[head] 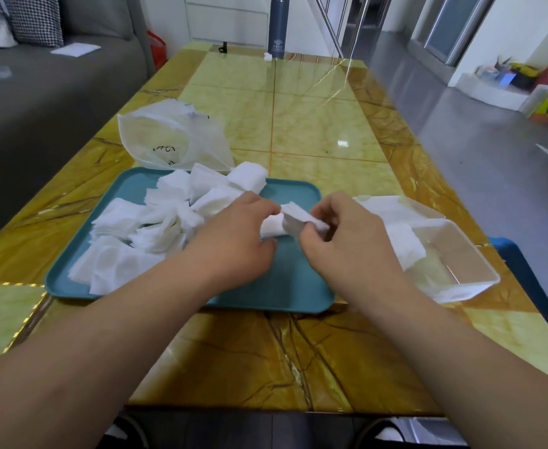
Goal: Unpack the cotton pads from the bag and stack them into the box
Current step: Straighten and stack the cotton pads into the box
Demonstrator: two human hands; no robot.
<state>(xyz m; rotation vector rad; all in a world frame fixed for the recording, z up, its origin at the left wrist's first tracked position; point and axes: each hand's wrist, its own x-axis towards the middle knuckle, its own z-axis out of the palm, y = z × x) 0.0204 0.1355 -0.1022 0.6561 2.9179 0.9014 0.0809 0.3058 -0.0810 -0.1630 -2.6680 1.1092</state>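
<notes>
holding pad stack [293,219] between left hand [233,236], right hand [347,236].

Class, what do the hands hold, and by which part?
A small stack of cotton pads: left hand grips its left end, right hand its right end.

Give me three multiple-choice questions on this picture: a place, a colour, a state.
1. Where is the bag? A) in the box B) on the table, beyond the tray C) on the sofa
2. What colour is the tray? A) teal B) red C) black
3. The left hand and right hand are: A) flat B) gripping a bundle of cotton pads C) closing a lid
Answers: 1 B, it lies past the tray's far edge; 2 A, bare floor is teal; 3 B, fingers curl around the bundle.
</notes>
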